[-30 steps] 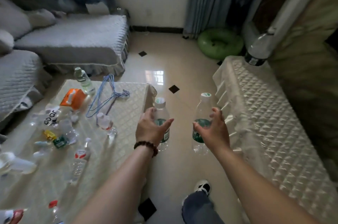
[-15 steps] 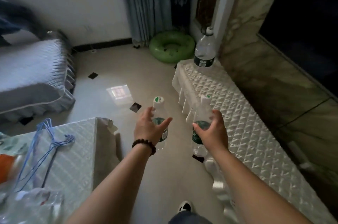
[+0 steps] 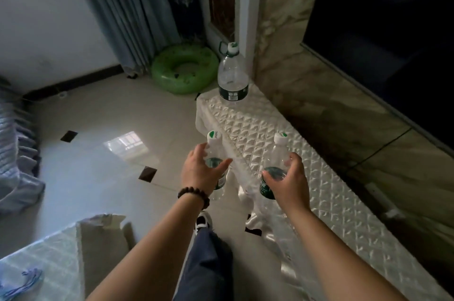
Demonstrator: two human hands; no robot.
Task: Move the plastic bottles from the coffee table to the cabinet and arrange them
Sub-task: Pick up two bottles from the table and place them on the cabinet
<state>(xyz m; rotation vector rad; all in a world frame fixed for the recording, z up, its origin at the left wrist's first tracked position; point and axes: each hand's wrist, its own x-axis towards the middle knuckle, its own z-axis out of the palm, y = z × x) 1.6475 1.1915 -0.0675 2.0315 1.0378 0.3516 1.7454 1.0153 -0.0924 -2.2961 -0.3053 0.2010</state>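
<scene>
Both bare forearms reach forward and slightly down from the bottom edge of the view, roughly parallel. The left hand (image 3: 202,173), with a dark beaded bracelet (image 3: 194,196) on its wrist, wraps its fingers and thumb round the middle of a small clear plastic bottle with a white-and-green cap (image 3: 215,153), held upright in the air over the pale tiled floor (image 3: 98,165), just off the left edge of the cabinet. The right hand (image 3: 288,181) grips a second small clear plastic bottle with a green label (image 3: 276,170) the same way, thumb on the near side and fingers curled round the far side; this bottle is upright and sits above the near left edge of the cabinet's top, though whether it touches the cover cannot be told.

The long low cabinet draped in a white quilted cover (image 3: 307,178) runs along the marbled wall. At its far left corner stands a large clear plastic bottle with a dark label and a handle at the neck (image 3: 232,74). Beyond that corner a green inflatable ring (image 3: 184,68) lies on the floor by the grey curtains (image 3: 122,18). A corner of the coffee table surface with a pale quilted cover (image 3: 49,264) shows at lower left.
</scene>
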